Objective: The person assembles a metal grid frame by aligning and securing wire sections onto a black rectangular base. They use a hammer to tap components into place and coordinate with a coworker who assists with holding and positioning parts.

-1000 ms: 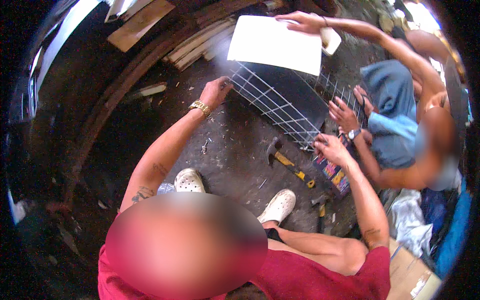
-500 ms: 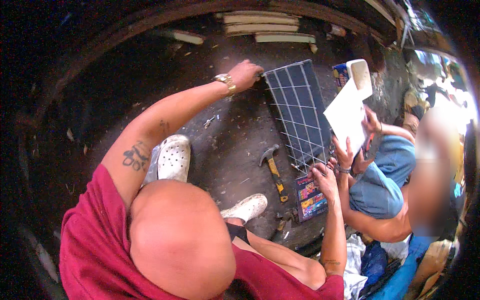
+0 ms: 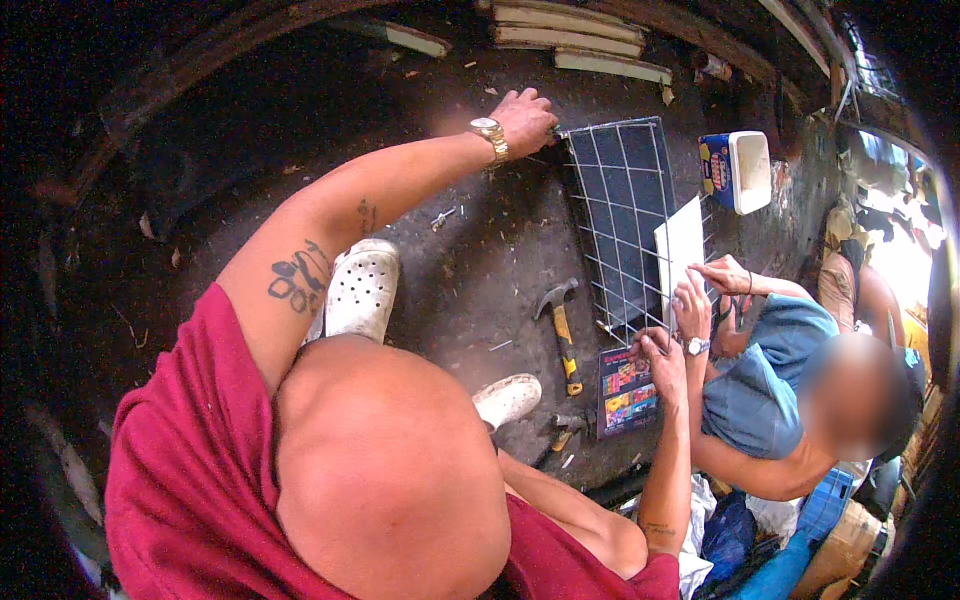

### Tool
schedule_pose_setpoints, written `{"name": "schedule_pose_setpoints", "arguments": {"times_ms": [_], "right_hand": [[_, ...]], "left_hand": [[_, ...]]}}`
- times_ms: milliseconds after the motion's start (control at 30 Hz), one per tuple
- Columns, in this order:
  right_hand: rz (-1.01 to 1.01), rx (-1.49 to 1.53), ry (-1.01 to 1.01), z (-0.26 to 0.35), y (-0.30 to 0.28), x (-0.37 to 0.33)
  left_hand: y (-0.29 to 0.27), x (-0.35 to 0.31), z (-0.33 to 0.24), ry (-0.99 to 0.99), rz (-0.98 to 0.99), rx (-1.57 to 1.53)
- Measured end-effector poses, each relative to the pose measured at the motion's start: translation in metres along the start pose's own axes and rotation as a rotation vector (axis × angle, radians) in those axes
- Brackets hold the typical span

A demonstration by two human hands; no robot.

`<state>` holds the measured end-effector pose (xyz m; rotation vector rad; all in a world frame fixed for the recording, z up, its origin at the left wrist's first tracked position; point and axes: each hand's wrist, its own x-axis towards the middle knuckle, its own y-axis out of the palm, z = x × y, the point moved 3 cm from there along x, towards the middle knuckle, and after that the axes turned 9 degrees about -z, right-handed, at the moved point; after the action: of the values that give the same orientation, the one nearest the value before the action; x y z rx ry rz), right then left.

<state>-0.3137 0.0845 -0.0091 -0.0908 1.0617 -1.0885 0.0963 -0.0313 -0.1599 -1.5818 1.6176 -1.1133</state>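
Observation:
A wire grid point(image 3: 622, 213) with a dark sheet behind it stands tilted above the floor in front of me. My left hand point(image 3: 525, 122), wearing a gold watch, has its fingers closed at the grid's far left corner. Down at the near corner, my right hand point(image 3: 662, 362) pinches the wire. Facing me on the right, a co-worker's hands point(image 3: 692, 305) hold a white sheet point(image 3: 682, 245), part of which now shows behind the wires. Below the grid lies a claw hammer point(image 3: 562, 340) with a yellow and black handle.
A second hammer point(image 3: 568, 430) and a colourful printed box or card point(image 3: 628, 393) lie near my right hand. Beyond the grid stands a white-and-blue container point(image 3: 735, 172). Pale boards point(image 3: 570, 38) lie at the back. Small metal parts point(image 3: 443, 217) are on the dark floor.
The co-worker's white sheet has moved down and left, going partly behind the wires. My hands keep their hold on the grid. The view has shifted slightly.

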Motion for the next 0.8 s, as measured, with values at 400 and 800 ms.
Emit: {"name": "schedule_pose_setpoints", "arguments": {"times_ms": [400,800], "right_hand": [[-0.022,-0.004,-0.002,-0.002,0.000,0.000],[-0.032,-0.052,0.001,0.008,0.004,-0.002]], "left_hand": [[0.006,-0.009,-0.013,0.054,-0.045,0.150],[0.021,-0.003,-0.017,-0.017,-0.095,0.109]]}}
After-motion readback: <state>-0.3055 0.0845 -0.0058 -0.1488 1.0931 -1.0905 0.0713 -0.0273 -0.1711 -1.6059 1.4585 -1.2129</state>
